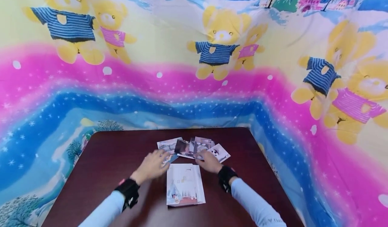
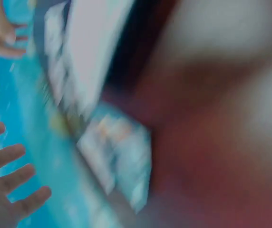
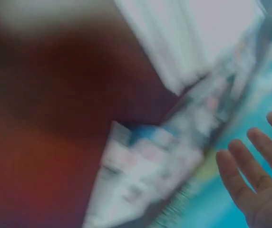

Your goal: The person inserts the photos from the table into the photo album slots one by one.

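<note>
Both wrist views blur; photos' [image 1: 194, 148] images too small to tell.

Bright head view, blurred wrist views

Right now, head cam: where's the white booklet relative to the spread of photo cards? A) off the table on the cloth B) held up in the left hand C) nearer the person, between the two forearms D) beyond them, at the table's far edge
C: the white booklet lies flat on the dark table between the forearms, nearer the person than the photo cards, over which the left hand and right hand reach.
</note>
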### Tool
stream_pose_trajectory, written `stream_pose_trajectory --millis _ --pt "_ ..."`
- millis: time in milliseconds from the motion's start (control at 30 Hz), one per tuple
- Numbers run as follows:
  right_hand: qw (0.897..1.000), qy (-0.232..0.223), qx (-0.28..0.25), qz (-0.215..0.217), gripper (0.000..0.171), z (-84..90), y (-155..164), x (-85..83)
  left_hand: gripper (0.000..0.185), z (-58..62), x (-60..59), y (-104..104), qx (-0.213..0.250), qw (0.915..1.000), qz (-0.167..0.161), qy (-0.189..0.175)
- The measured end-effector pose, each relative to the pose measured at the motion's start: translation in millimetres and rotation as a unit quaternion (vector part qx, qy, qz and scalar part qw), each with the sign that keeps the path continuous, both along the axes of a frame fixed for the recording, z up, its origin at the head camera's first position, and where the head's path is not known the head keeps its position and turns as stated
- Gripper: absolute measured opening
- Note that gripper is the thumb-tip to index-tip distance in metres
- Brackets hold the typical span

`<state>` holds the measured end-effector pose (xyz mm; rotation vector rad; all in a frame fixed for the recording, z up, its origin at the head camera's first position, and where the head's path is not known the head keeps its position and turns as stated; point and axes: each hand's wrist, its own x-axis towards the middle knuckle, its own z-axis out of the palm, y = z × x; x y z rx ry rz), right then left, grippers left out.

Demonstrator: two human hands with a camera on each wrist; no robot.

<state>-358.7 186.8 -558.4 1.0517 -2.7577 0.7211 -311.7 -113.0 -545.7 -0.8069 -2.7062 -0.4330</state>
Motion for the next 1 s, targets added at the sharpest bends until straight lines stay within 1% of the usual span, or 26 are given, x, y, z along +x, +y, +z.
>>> stream_pose_trajectory --millis 100,167,200,267,367,433,500,633,667,767,833,900,1000 --pt "0.999 -0.037 -0.006 -0.017 0.026 -34.0 -1.9 20.6 0.045 -40.2 36.5 6.0 0.022 0.9990 -0.032 0.024" --pt "0.998 -0.050 -0.022 -0.028 0.028 -50.4 -6.8 26.7 0.043 -61.7 55.4 11.3 0.035 0.9974 -0.043 0.046" --pt "0.997 -0.059 -0.032 -0.030 0.031 -55.4 -9.8 27.7 0.043 -69.6 63.0 14.0 0.037 0.9969 -0.047 0.052" --pt "0.996 -0.073 -0.043 -0.036 0.037 -64.3 -16.3 26.2 0.041 -83.5 74.1 19.8 0.053 0.9947 -0.052 0.071" --pt "0.996 -0.066 -0.040 -0.041 0.043 -72.0 -23.3 20.9 0.036 -96.9 84.8 29.8 0.067 0.9932 -0.047 0.083" --pt "0.997 -0.057 -0.029 -0.052 0.045 -74.3 -25.4 16.7 0.033 -102.8 88.3 36.9 0.069 0.9929 -0.044 0.087" --pt "0.996 -0.056 -0.020 -0.066 0.045 -75.8 -25.7 12.3 0.032 -106.0 89.4 43.6 0.066 0.9930 -0.040 0.090" --pt "0.993 -0.075 -0.019 -0.088 0.043 -79.4 -25.8 10.4 0.029 -107.4 94.1 51.1 0.074 0.9923 -0.036 0.092" --pt "0.992 -0.080 -0.021 -0.090 0.041 -80.4 -25.5 9.7 0.028 -106.8 95.0 52.9 0.075 0.9924 -0.032 0.092" --pt "0.991 -0.090 -0.053 -0.086 0.037 -80.3 -25.2 7.5 0.027 -106.1 97.5 57.4 0.072 0.9936 -0.021 0.084" --pt "0.991 -0.085 -0.067 -0.080 0.034 -78.4 -26.5 5.0 0.027 -104.9 99.5 60.0 0.070 0.9949 -0.016 0.072" --pt "0.991 -0.085 -0.082 -0.070 0.032 -74.5 -28.3 2.8 0.027 -103.6 101.0 62.0 0.072 0.9961 -0.011 0.050" --pt "0.991 -0.083 -0.079 -0.072 0.032 -69.5 -30.9 0.5 0.030 -99.5 103.6 65.1 0.093 0.9957 0.001 -0.005"
